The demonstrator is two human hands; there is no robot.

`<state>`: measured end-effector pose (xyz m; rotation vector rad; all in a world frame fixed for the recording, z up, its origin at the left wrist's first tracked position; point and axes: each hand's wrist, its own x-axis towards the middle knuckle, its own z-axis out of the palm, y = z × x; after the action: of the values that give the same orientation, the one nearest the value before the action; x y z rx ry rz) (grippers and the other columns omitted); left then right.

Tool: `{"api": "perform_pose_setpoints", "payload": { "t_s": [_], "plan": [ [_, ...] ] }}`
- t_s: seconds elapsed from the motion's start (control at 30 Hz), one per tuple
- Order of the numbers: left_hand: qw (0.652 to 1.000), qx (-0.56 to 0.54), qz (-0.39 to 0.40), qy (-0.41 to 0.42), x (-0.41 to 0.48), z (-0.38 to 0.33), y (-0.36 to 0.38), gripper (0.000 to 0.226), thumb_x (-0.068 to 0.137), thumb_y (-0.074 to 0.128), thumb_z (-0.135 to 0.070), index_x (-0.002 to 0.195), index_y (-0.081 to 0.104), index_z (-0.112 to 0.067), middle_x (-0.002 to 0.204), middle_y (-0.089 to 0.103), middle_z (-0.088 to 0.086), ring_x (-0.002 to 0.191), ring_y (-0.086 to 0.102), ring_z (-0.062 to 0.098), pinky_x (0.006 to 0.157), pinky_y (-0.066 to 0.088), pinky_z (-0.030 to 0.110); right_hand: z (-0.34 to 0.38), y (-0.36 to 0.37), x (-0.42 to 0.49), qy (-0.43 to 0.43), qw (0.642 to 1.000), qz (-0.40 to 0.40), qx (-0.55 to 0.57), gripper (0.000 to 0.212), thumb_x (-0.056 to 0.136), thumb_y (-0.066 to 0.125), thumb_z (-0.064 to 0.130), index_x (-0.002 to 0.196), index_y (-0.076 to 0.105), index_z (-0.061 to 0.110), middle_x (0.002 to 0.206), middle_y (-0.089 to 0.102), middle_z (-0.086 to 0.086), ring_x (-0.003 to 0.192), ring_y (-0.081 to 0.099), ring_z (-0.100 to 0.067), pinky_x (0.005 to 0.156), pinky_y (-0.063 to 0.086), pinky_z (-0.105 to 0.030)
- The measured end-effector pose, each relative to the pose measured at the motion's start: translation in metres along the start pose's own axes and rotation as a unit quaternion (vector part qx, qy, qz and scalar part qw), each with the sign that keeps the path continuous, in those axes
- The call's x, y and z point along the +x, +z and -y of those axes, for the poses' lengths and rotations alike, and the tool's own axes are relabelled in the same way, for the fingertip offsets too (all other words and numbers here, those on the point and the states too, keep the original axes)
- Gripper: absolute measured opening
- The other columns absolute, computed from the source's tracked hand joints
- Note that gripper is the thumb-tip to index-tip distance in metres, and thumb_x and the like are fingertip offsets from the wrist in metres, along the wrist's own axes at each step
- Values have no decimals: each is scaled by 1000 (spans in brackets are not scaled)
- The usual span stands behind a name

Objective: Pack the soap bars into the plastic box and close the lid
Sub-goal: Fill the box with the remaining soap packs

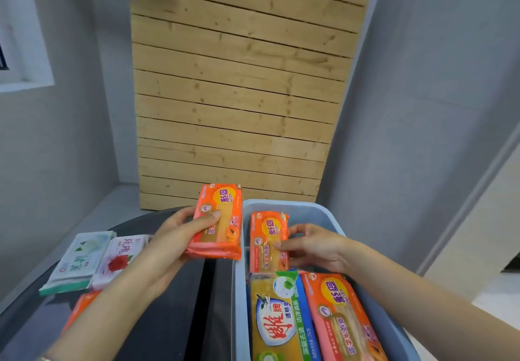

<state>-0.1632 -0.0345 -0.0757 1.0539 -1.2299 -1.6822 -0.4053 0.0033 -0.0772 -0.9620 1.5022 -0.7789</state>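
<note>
Head view of a packing task. The left hand (166, 245) grips an orange soap bar (218, 221) above the dark table (174, 318), thumb across its face, just left of the box's left wall; the wrapper reads "KEON" in a yellow circle, seen upside down. The right hand (315, 246), fingers curled, holds a second orange bar (268, 241) of the same brand inside the pale blue plastic box (292, 208), at its far end. Nearer the camera, two more bars lie side by side in the box: a yellow-green bar (277, 318) with large red Chinese characters on a white oval, and a third orange "KEON" bar (342, 318) touching it on the right. Open room remains in the box's far right corner, behind the right hand. No lid shows. On the table's left lie a white-green bar (77, 262) and a rose-printed bar (119, 256), edges touching, with an orange corner (80, 308) showing under the left forearm. A slatted wooden panel (242, 85) stands beyond the table's far edge.
</note>
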Motion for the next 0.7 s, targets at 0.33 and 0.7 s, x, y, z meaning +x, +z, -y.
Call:
{"api": "perform_pose_setpoints", "payload": {
  "t_s": [0.33,0.7],
  "plan": [
    [1000,2,-6,0,3,-1,-1,64,61,71,-34,121,58,-17,95,76,9,75,71,18,68,52,31,4,-7,17,78,993,90,11,15,88,61,11,103,60,7,102,69,-9,88,69,-19,82,56,-32],
    [1000,6,-14,-12,0,-2,0,58,66,70,-33,120,57,-18,90,77,6,66,72,12,60,51,26,5,1,8,57,997,53,-16,24,91,57,16,115,55,12,103,67,-8,90,65,-19,81,54,-34]
  ]
}}
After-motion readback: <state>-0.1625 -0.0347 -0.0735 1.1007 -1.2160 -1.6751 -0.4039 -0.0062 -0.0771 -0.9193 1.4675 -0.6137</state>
